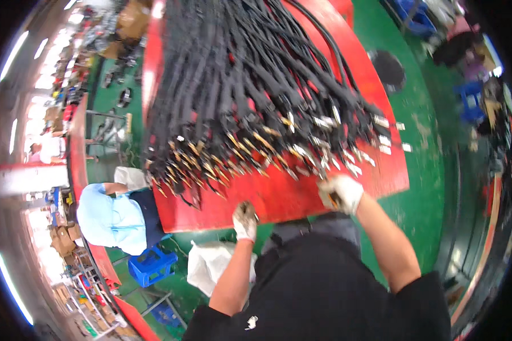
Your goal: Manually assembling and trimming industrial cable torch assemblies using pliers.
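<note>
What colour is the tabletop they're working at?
The tabletop is red, clearest in the head view.

Strip lights (13,55) glare at left; outer edges bend, darken.

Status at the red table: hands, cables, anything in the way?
Left hand curled at edge of red table, grip unclear. Right hand by cable ends, grip unclear. Black cables heaped across table. Nothing visibly blocking hands.

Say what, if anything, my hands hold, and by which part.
I can't tell: anything in the left hand or right hand is too small and blurred to make out.
</note>
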Available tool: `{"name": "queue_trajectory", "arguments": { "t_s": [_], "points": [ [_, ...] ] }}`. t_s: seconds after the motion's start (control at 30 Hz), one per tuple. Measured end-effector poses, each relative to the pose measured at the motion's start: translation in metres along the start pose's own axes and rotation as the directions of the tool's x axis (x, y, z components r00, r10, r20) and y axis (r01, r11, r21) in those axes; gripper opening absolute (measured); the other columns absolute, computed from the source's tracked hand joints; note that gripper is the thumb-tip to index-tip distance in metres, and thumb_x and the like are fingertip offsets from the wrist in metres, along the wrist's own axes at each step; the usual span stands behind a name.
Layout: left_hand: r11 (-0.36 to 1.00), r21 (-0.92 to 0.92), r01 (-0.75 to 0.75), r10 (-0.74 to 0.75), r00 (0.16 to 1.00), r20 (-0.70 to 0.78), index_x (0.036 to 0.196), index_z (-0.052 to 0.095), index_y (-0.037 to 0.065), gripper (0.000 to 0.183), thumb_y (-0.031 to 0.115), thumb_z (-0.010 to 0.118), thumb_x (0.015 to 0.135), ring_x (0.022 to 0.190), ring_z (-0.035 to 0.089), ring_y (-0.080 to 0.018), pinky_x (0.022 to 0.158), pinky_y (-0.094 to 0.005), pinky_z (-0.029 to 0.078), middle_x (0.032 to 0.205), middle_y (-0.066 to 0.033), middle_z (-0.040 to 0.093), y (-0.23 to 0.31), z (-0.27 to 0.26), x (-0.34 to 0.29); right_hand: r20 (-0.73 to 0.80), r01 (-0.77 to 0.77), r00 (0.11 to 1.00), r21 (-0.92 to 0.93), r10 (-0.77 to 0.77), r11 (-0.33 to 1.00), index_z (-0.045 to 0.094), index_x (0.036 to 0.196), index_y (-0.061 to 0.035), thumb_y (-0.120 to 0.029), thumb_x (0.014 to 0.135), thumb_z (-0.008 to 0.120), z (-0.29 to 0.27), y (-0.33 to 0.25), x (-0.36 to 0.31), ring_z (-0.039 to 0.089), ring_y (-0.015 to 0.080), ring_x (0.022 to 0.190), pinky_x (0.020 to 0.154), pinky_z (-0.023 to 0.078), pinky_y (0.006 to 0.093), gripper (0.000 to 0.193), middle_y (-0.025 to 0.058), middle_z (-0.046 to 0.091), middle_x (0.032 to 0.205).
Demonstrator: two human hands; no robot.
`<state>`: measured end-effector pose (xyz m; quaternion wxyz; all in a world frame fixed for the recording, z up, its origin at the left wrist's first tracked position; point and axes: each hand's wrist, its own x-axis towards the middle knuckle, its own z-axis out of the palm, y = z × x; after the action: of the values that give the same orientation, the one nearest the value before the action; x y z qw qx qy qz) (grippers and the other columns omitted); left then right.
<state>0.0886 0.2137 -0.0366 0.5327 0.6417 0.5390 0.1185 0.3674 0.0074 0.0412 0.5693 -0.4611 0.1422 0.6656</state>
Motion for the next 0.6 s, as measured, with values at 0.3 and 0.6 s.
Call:
{"name": "queue_trajectory", "arguments": {
  "t_s": [0.3, 0.6],
  "points": [
    [0.935, -0.334, 0.119, -0.171, 0.976, -0.133, 0.099, 0.061, 0.002, 0.013, 0.012, 0.057, 0.092, 0.058, 0.057, -0.0128, 0.049, -0.0289, 0.053, 0.079, -0.0050, 0.060, -0.058, -0.007, -0.067, 0.054, -0.104, 0.993, -0.012, 0.104, 0.995, 0.053, 0.091, -0.0086, 0.000, 0.087, 0.061, -0.031, 0.061, -0.066, 0.043, 0.0129, 0.055, 0.052, 0.037, 0.0297, 0.013, 0.0004, 0.047, 0.068],
    [0.914, -0.380, 0.142, -0.189, 0.978, -0.087, 0.084, 0.055, 0.004, 0.014, 0.014, 0.054, 0.094, 0.059, 0.053, -0.0126, 0.052, -0.0304, 0.045, 0.070, -0.0024, 0.053, -0.039, -0.003, -0.127, 0.042, -0.009, 0.999, -0.164, 0.016, 0.986, 0.056, 0.091, -0.0051, -0.006, 0.084, 0.065, -0.074, 0.064, -0.046, 0.046, 0.0167, 0.050, 0.046, 0.038, 0.0284, 0.011, 0.0022, 0.049, 0.062]
  ]
}}
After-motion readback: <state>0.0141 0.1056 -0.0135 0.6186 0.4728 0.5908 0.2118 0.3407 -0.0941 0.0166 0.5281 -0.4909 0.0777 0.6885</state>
